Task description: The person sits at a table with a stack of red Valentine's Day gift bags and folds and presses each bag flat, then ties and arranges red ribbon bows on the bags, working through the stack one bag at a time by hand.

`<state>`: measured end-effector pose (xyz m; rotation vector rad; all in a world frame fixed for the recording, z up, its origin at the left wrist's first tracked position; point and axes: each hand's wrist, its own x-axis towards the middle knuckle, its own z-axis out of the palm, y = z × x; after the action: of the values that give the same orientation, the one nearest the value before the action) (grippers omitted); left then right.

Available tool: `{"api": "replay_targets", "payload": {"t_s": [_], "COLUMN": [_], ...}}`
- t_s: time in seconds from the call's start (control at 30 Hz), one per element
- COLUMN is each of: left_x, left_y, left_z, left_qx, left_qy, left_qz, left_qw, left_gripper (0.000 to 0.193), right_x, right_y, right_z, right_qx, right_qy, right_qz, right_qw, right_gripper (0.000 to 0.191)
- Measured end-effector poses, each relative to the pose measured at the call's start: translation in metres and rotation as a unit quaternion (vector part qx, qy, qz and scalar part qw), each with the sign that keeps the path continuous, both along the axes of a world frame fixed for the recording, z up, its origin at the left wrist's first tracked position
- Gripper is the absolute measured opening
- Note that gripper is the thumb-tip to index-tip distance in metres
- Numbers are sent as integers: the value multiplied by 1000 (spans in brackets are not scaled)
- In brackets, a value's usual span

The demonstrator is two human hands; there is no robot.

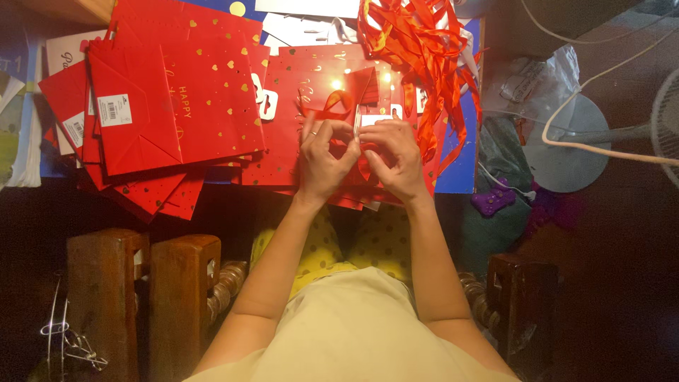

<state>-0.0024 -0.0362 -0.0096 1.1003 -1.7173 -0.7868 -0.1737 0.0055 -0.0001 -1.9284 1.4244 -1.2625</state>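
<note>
Left hand (322, 161), right hand (393, 159) both pinching red ribbon (334, 106) — loop seemingly points away; flat bag (297, 134) beneath.

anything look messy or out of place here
The red gift bags lie in a skewed, fanned stack, corners jutting past the table edge. The red ribbons sit in a loose tangle. Both hands, left hand and right hand, pinch a ribbon piece. Nothing looks torn.

The person wears a pale cream top with both forearms bare and no sleeve near either grip. Below it shows yellow cloth with dark dots. A ring sits on the left hand (322, 159).
</note>
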Motion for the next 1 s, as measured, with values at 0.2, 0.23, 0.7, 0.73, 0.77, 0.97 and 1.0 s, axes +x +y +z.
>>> {"api": "replay_targets", "payload": {"t_s": [0.2, 0.23, 0.7, 0.73, 0.77, 0.97, 1.0], "left_x": [-1, -1, -2, -2, -1, -1, -2], "left_y": [3, 3, 4, 4, 4, 5, 5], "left_z": [-6, -7, -6, -7, -8, -12, -13], "left_qx": [-67, -68, -58, -62, -66, -94, -95], "left_qy": [-25, -19, -20, -22, -24, -24, -23], "left_qz": [39, 38, 37, 36, 34, 41, 42], "left_qw": [997, 997, 997, 997, 997, 994, 994], "left_gripper": [12, 12, 13, 12, 12, 14, 13], "right_x": [-2, -2, -8, -8, -5, 12, 10], "right_y": [-6, -7, -4, -4, -5, -7, -8], "right_z": [0, -1, -34, -30, -25, -2, 0], "right_qx": [41, 44, 84, 71, 55, -6, -5], "right_qy": [-10, -3, -517, -503, -394, 49, 45], "right_qz": [14, 12, -122, -122, -103, -50, -40], "right_qw": [999, 999, 843, 853, 912, 998, 998], "right_gripper": [27, 27, 9, 14, 15, 25, 25]}}
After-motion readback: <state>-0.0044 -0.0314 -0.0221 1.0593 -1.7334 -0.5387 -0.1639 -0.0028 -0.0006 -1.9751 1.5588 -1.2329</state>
